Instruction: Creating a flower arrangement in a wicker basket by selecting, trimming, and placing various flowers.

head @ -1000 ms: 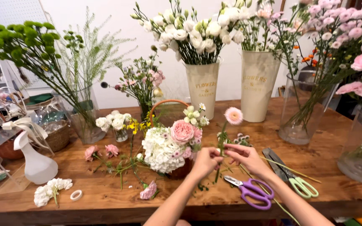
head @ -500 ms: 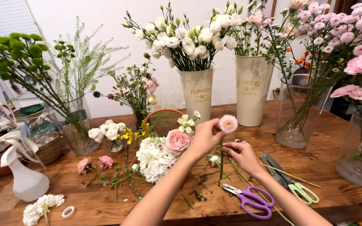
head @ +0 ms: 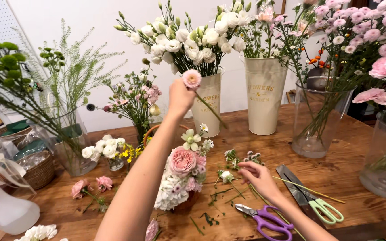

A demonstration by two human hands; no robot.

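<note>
My left hand (head: 180, 96) is raised above the table, shut on the stem of a small pink round flower (head: 191, 78) whose stem slants down to the right. Below it sits a basket arrangement (head: 180, 178) of pink and white blooms with a brown handle. My right hand (head: 255, 175) rests low on the wooden table (head: 354, 178), its fingers pinching a small green stem with a pale bud (head: 225, 176). Purple-handled scissors (head: 264, 218) lie just in front of that hand, and green-handled shears (head: 313, 201) lie to its right.
Two cream metal buckets (head: 264, 100) of white and pink flowers stand behind. Glass vases (head: 313, 120) with pink blooms are at the right, a glass vase of greenery (head: 74, 156) at the left. A white spray bottle (head: 10, 209) and a wicker basket (head: 36, 172) sit far left. Loose pink flowers (head: 90, 187) lie on the table.
My left hand has lifted the pink flower up from table level to well above the arrangement. My right hand let go of the stem and dropped to the table.
</note>
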